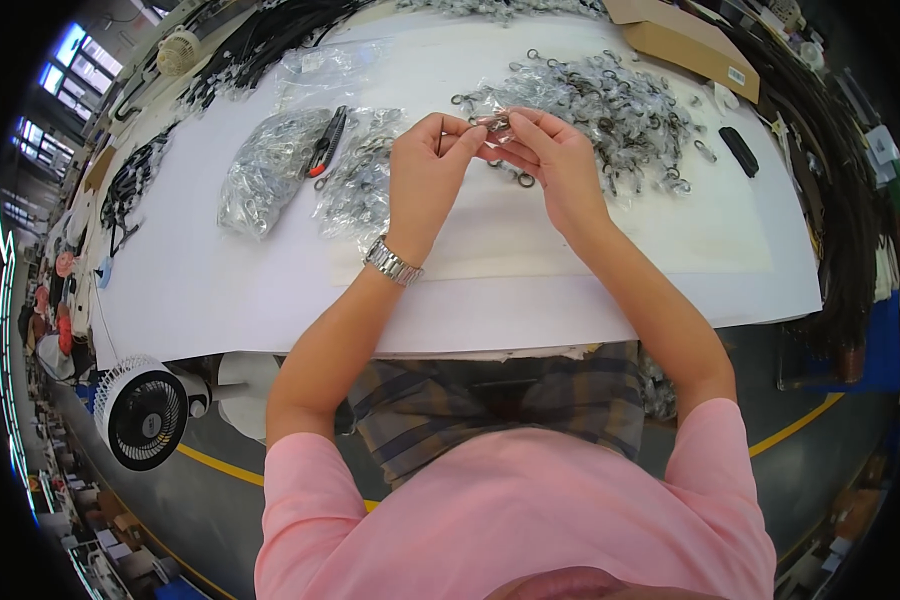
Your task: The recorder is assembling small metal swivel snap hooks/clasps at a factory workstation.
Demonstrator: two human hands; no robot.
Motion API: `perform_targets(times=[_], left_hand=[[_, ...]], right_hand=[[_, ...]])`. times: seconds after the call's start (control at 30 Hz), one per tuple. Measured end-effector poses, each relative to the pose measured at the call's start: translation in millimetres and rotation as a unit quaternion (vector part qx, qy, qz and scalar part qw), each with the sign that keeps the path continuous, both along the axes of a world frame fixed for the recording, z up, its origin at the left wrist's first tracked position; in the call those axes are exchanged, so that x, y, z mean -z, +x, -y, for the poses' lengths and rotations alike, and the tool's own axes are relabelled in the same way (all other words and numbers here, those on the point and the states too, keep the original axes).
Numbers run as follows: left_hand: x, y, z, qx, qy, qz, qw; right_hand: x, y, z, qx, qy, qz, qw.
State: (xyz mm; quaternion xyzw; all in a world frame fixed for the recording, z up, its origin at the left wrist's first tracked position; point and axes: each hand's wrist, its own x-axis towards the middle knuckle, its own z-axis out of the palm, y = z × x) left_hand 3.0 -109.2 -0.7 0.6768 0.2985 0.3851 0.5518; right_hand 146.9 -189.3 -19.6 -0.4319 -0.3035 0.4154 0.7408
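My left hand [436, 150] and my right hand [555, 160] meet over the white table. Between their fingertips is a small dark metal fitting in clear plastic film [494, 122], its exact kind too small to make out. Both hands are closed in a pinch on it. Just beyond and to the right lies a heap of similar film-wrapped metal fittings with rings [610, 110]. Left of my left hand rest a clear plastic bag of wrapped fittings [360, 185] and a fuller clear bag [270, 175]. A red-and-black utility knife [328, 140] leans by the fuller bag.
A black oblong object [738, 152] lies at the right. Behind it stands an open cardboard box [685, 50]. Dark straps [255, 45] bundle along the far left edge, and long brown strips [820, 180] hang at the right. A white fan [142, 415] sits below the table's left front.
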Motion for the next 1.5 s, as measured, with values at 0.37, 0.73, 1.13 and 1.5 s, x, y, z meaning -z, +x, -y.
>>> perform_targets(times=[0.37,0.73,1.13,1.5], left_hand=[[8.3,3.9,-10.8,0.048,0.042,0.103,0.993],[-4.1,-23.3,-24.7,0.194,-0.1,0.101,0.971],[14.7,23.8,-33.6,0.154,0.013,0.07,0.986],[4.9,-6.5,-21.8,0.141,-0.055,0.022,0.988]], right_hand=[[5.6,15.1,2.8,-0.005,-0.038,0.05,0.998],[11.3,36.4,-7.9,-0.203,-0.076,0.071,0.974],[5.2,46.9,12.5,0.004,-0.135,0.407,0.903],[-10.6,-11.9,19.4,0.111,-0.034,0.621,0.775]])
